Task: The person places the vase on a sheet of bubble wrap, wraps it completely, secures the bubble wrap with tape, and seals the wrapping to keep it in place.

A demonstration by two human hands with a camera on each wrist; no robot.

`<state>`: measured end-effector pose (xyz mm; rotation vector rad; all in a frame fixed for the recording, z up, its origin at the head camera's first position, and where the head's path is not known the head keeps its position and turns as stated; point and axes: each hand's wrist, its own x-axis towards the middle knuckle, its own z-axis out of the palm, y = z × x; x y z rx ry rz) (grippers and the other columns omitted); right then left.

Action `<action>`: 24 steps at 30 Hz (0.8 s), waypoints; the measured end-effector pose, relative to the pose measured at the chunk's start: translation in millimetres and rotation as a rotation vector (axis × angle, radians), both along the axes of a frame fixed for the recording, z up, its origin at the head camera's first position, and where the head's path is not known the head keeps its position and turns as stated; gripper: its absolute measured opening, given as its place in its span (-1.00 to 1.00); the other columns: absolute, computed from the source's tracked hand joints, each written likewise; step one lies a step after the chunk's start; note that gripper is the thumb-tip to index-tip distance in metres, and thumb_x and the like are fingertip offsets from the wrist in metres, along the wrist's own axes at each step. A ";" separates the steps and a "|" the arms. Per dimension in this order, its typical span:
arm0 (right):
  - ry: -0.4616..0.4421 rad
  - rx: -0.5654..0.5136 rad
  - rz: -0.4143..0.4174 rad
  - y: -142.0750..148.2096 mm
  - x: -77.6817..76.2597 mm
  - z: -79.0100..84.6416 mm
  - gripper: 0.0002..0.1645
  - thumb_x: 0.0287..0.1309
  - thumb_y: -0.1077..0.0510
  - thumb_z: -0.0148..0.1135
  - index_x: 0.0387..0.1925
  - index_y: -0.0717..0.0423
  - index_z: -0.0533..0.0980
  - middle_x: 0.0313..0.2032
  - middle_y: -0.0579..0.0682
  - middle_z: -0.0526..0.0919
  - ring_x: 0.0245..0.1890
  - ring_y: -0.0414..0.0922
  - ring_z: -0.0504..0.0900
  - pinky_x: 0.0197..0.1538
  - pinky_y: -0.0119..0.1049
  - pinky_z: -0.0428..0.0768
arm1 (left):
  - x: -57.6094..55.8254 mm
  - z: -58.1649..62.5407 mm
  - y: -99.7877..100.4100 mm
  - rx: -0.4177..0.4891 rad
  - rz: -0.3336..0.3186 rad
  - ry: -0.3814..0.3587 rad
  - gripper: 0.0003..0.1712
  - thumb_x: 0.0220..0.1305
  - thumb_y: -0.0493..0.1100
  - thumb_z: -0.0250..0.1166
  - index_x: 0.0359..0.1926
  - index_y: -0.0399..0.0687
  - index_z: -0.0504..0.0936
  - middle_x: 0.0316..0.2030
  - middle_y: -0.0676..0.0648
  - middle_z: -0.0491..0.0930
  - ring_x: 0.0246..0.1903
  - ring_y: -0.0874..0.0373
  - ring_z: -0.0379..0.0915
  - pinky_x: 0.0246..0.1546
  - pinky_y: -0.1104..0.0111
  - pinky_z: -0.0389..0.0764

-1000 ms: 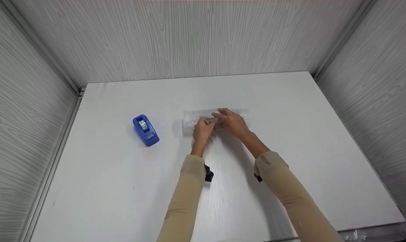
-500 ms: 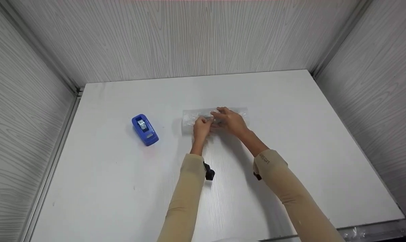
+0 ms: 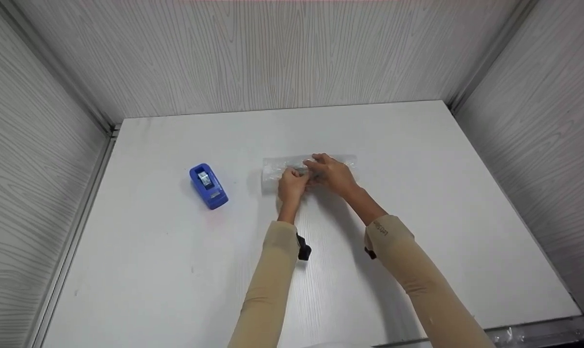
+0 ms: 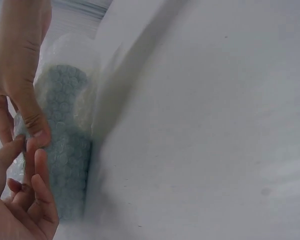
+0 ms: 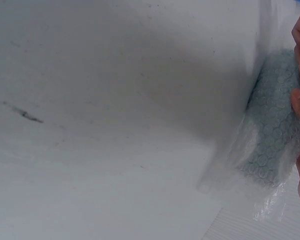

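A bubble-wrapped package (image 3: 271, 178) lies crosswise on the white table; through the wrap (image 4: 60, 175) a grey-green object shows, its kind unclear. At the package's middle, my left hand (image 3: 290, 186) pinches at the wrap with thumb and index finger, the other fingers loosely bent. Whether a piece of tape is between them is too small to tell. My right hand (image 3: 338, 176) holds the package from the right, its thumb (image 4: 40, 135) pressing on the wrap beside the left fingertips and its other fingers over the top. Loose clear wrap (image 5: 215, 175) sticks out past the package's end.
A blue tape dispenser (image 3: 209, 186) stands on the table (image 3: 152, 261) to the left of the package. Wood-grain panels (image 3: 272, 58) enclose the table at the back and both sides. A metal rail (image 3: 538, 333) runs along the front edge at right.
The left fingers shift slightly at the wrap, and the left forearm moves a little to the right. My right hand keeps its place; package and dispenser stay put.
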<state>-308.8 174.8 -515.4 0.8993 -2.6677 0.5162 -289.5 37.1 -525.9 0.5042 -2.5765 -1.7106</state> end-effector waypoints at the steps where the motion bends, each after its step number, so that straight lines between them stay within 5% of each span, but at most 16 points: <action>1: 0.002 -0.004 0.003 -0.8 -0.3 0.2 -0.45 -0.05 0.17 0.38 0.07 -0.04 0.52 0.07 0.12 0.46 -0.10 0.07 0.54 -0.16 -0.10 0.53 | -0.5 0.5 0.0 -0.027 0.008 -0.004 -0.63 0.07 -0.01 0.34 -0.52 -0.04 0.31 -0.62 0.03 0.43 -0.65 0.21 0.41 -0.66 0.41 0.26; 7: -0.002 -0.014 0.016 -4.5 0.1 -0.4 -0.45 -0.01 0.19 0.35 0.09 -0.02 0.51 0.08 0.12 0.44 -0.07 0.06 0.52 -0.14 -0.11 0.52 | 0.2 0.9 -2.7 -0.062 0.013 0.007 -0.63 0.08 -0.02 0.34 -0.52 -0.04 0.29 -0.62 0.02 0.43 -0.64 0.20 0.39 -0.63 0.40 0.25; 13: -0.038 -0.022 0.031 -5.7 3.4 -2.5 -0.42 0.02 0.23 0.33 0.14 0.04 0.46 0.12 0.17 0.38 0.00 0.09 0.46 -0.12 -0.09 0.51 | 5.2 1.4 -9.0 -0.045 -0.049 0.041 -0.65 0.13 -0.07 0.31 -0.53 -0.04 0.29 -0.64 0.04 0.43 -0.65 0.22 0.37 -0.63 0.43 0.25; 18: -0.123 -0.057 0.028 -3.7 4.3 0.0 -0.33 0.03 0.20 0.33 0.21 0.08 0.37 0.17 0.19 0.32 0.09 0.11 0.37 -0.06 -0.05 0.46 | 6.6 8.4 -14.6 -0.048 -0.149 0.050 -0.73 0.15 -0.10 0.26 -0.54 -0.04 0.35 -0.67 0.00 0.52 -0.69 0.25 0.40 -0.67 0.46 0.28; 24: -0.294 -0.133 0.010 6.8 5.1 11.8 -0.22 0.10 0.22 0.27 0.34 0.05 0.17 0.27 0.17 0.21 0.22 0.10 0.24 0.11 -0.03 0.33 | 3.0 21.5 -35.0 -0.004 -0.346 0.083 -0.86 0.18 -0.25 0.14 -0.49 -0.10 0.38 -0.56 -0.04 0.60 -0.64 0.20 0.48 -0.67 0.47 0.39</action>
